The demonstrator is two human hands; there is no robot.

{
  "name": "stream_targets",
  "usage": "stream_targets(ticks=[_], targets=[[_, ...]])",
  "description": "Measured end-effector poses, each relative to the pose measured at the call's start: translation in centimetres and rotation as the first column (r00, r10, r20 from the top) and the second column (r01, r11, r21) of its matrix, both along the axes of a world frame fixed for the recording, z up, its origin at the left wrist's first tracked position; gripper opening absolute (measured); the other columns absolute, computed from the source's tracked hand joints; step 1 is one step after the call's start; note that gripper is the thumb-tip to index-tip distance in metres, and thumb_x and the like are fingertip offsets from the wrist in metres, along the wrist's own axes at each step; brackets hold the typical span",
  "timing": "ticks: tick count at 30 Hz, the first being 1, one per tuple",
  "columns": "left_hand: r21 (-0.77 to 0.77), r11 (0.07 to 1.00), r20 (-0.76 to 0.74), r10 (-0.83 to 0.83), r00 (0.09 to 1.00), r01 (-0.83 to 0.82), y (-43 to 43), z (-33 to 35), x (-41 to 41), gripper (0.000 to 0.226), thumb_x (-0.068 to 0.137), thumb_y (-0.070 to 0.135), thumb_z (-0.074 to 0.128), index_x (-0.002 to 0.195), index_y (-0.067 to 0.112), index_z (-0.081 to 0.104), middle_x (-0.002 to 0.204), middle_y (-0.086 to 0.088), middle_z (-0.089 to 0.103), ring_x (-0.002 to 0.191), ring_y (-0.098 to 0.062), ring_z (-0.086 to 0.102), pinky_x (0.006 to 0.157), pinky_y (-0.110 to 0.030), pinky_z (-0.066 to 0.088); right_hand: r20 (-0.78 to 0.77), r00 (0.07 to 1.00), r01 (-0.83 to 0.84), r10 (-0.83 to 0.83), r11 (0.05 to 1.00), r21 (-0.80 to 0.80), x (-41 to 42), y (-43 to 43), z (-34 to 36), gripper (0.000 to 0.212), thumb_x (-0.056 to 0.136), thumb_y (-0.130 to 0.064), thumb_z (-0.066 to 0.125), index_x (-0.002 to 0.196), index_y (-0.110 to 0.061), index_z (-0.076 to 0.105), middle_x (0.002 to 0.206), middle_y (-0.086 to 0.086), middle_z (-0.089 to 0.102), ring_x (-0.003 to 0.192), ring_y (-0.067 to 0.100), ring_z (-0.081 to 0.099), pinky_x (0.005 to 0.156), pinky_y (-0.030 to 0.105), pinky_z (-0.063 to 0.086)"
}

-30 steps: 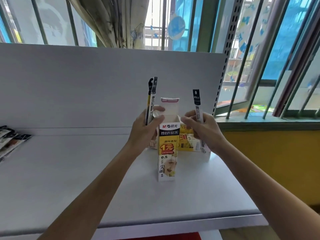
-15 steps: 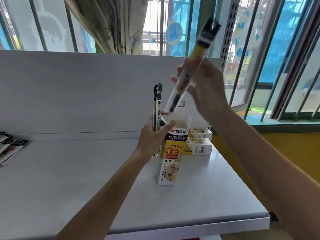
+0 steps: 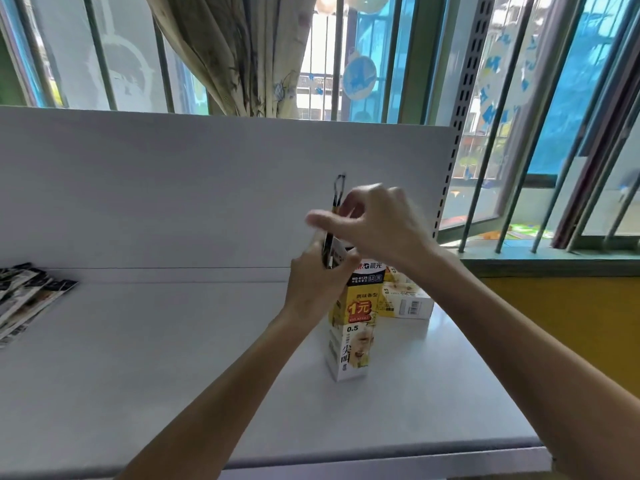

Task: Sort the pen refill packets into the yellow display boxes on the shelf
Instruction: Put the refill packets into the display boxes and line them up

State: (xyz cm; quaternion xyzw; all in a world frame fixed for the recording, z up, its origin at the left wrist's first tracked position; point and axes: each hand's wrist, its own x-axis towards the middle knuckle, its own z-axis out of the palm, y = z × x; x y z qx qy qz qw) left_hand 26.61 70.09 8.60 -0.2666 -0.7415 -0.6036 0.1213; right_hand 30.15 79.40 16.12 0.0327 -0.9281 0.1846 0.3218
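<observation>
Right hand (image 3: 374,226) has dropped to the mouth of the upright yellow-and-white cardboard display box (image 3: 353,323), its packet gone from view, likely boxed; its grip is too blurred to tell; left hand (image 3: 317,289) grips black-and-yellow refill packets (image 3: 329,247) at the box's 10 o'clock.

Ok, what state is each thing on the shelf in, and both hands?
Upright display box: standing, top open.
Held refill packets: upright, beside the box's opening.
Left hand: grips the held packets.
Right hand: above the box, blurred; grip unclear.
Stacked boxes: lying flat behind it.
Loose packets: lying fanned at the shelf's left edge.
</observation>
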Motion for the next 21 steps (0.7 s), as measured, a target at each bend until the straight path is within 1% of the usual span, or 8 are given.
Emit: stream_targets(ticks=[2, 5, 7, 9, 13, 15, 18, 21], targets=[[-0.003, 1.000, -0.007, 0.021, 1.000, -0.021, 0.1, 0.0, 0.2, 0.014, 0.085, 0.023, 0.063, 0.085, 0.020, 0.049, 0.066, 0.011, 0.057, 0.056, 0.000, 0.057, 0.044, -0.008, 0.042, 0.132, 0.989, 0.056, -0.068, 0.995, 0.087, -0.4, -0.5, -0.7, 0.037, 0.080, -0.046, 0.062, 0.077, -0.010, 0.060, 0.071, 0.001, 0.060, 0.065, 0.018, 0.060, 0.060, 0.032, 0.052], [-0.055, 0.997, -0.089, 0.054, 0.995, -0.059, -0.2, 0.1, 0.2, 0.021, 0.082, 0.034, 0.065, 0.086, 0.020, 0.050, 0.064, 0.009, 0.055, 0.053, -0.002, 0.054, 0.044, -0.010, 0.041, 0.090, 0.996, 0.000, 0.021, 0.975, -0.222, -0.6, 0.0, -0.4, 0.018, 0.088, -0.021, 0.058, 0.073, -0.012, 0.052, 0.064, -0.001, 0.053, 0.051, 0.010, 0.050, 0.048, 0.019, 0.045], [-0.072, 0.996, -0.092, 0.046, 0.995, -0.053, -0.6, 0.2, 0.1, 0.023, 0.080, 0.036, 0.066, 0.090, 0.022, 0.051, 0.069, 0.009, 0.059, 0.062, -0.008, 0.060, 0.050, -0.014, 0.047, -0.091, 0.996, -0.050, 0.009, 0.888, -0.458, -0.3, 1.3, 1.4, 0.013, 0.090, -0.015, 0.054, 0.080, -0.008, 0.054, 0.065, 0.000, 0.052, 0.050, 0.010, 0.046, 0.045, 0.017, 0.041], [-0.016, 1.000, -0.029, -0.002, 1.000, 0.001, -0.8, 0.1, -0.2, 0.026, 0.079, 0.033, 0.067, 0.098, 0.023, 0.051, 0.082, 0.006, 0.066, 0.074, -0.012, 0.066, 0.058, -0.020, 0.054, -0.299, 0.953, -0.141, -0.043, 0.814, -0.564, 0.6, 2.8, 4.0, 0.010, 0.089, -0.014, 0.052, 0.082, -0.008, 0.055, 0.063, 0.000, 0.050, 0.053, 0.013, 0.044, 0.050, 0.027, 0.039], [0.074, 0.994, 0.037, -0.085, 0.996, 0.082, -0.8, -0.3, -0.4, 0.029, 0.080, 0.029, 0.068, 0.103, 0.023, 0.051, 0.093, -0.004, 0.068, 0.079, -0.013, 0.068, 0.061, -0.018, 0.055, -0.502, 0.863, -0.187, -0.057, 0.887, -0.423, 1.7, 3.9, 6.2, 0.025, 0.085, -0.015, 0.050, 0.062, -0.022, 0.043, 0.051, -0.012, 0.044, 0.045, 0.001, 0.040, 0.049, 0.017, 0.036], [0.100, 0.990, 0.037, -0.107, 0.994, 0.103, -0.6, -0.3, -0.1, 0.030, 0.080, 0.029, 0.067, 0.104, 0.023, 0.051, 0.091, -0.003, 0.067, 0.077, -0.009, 0.066, 0.059, -0.016, 0.054, -0.343, 0.939, -0.072, -0.030, 0.957, -0.283, 1.2, 3.8, 5.0, 0.028, 0.087, -0.012, 0.053, 0.062, -0.020, 0.042, 0.050, -0.011, 0.043, 0.038, 0.000, 0.040, 0.040, 0.008, 0.031], [0.109, 0.989, 0.027, -0.105, 0.994, 0.101, -0.3, -0.4, 0.1, 0.033, 0.079, 0.033, 0.067, 0.107, 0.024, 0.051, 0.091, -0.003, 0.068, 0.079, -0.012, 0.067, 0.060, -0.017, 0.054, 0.077, 0.994, -0.077, 0.082, 0.994, -0.072, -0.2, 4.3, 1.5, 0.021, 0.085, -0.025, 0.064, 0.069, -0.016, 0.053, 0.061, -0.004, 0.051, 0.045, 0.003, 0.043, 0.044, 0.009, 0.037], [0.108, 0.990, 0.011, -0.091, 0.996, 0.090, -0.3, -0.6, -0.1, 0.036, 0.081, 0.032, 0.065, 0.112, 0.021, 0.052, 0.092, -0.004, 0.068, 0.079, -0.013, 0.068, 0.061, -0.018, 0.055, 0.162, 0.973, -0.146, 0.165, 0.981, -0.126, -0.4, 4.8, -1.0, 0.051, 0.068, -0.060, 0.059, 0.088, -0.014, 0.065, 0.077, -0.007, 0.063, 0.064, 0.005, 0.056, 0.055, 0.012, 0.042]])
